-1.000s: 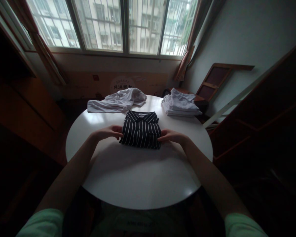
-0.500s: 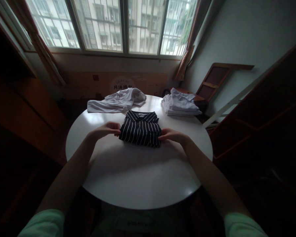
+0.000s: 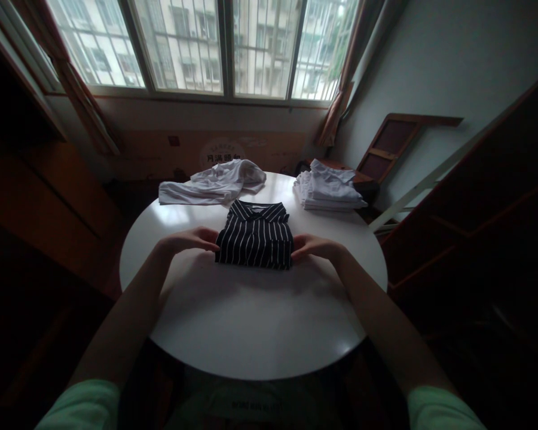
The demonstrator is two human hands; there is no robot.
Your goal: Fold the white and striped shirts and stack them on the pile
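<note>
A folded black shirt with white stripes [image 3: 255, 239] lies in the middle of the round white table [image 3: 251, 322], collar toward the window. My left hand [image 3: 192, 239] touches its left edge with fingertips at the near left corner. My right hand [image 3: 314, 246] presses against its right edge at the near right corner. Both hands rest low on the tabletop, fingers curled toward the cloth.
A crumpled white garment [image 3: 215, 182] lies at the table's far left. A stack of folded white clothes [image 3: 327, 191] sits at the far right. A wooden chair [image 3: 385, 149] stands beyond the table at right, dark wooden furniture flanks both sides, and a barred window fills the back.
The striped shirt has been squared up and shifted slightly. My left hand lifted off its edge half a second ago and has come back to the near left corner. My right hand stayed at the right edge.
</note>
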